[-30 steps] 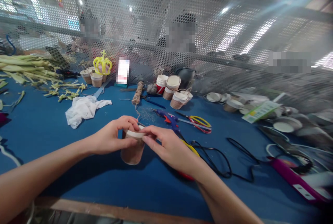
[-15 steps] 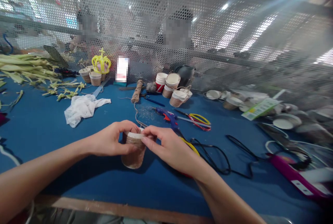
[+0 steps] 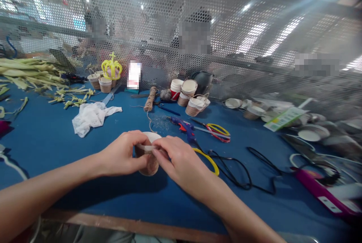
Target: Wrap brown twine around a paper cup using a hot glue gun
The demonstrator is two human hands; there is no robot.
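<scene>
A small paper cup [image 3: 147,168] with a white rim and brown twine around its side is held above the blue table. My left hand [image 3: 121,152] grips its left side, thumb on the outer wall and fingers over the rim. On the right, my right hand [image 3: 179,158] pinches the rim with thumb and fingers; any strand between those fingertips is hidden. Behind the cup lies a roll of twine [image 3: 150,99], its loose strand running down toward the cup. A blue glue gun [image 3: 185,127] rests beyond my right hand, with scissors [image 3: 219,132] beside it.
Several twine-wrapped cups [image 3: 194,106] stand at the back. A crumpled white cloth [image 3: 90,118] lies left, near green husk strips [image 3: 31,71] and a yellow crown-shaped piece [image 3: 112,69]. Black cable [image 3: 240,171] and a magenta power strip [image 3: 316,188] lie right. A perforated metal screen [image 3: 158,28] closes the back.
The cup has tilted so that its open mouth shows more and its base sits slightly higher in view. Both hands stay on it, and the view has shifted slightly.
</scene>
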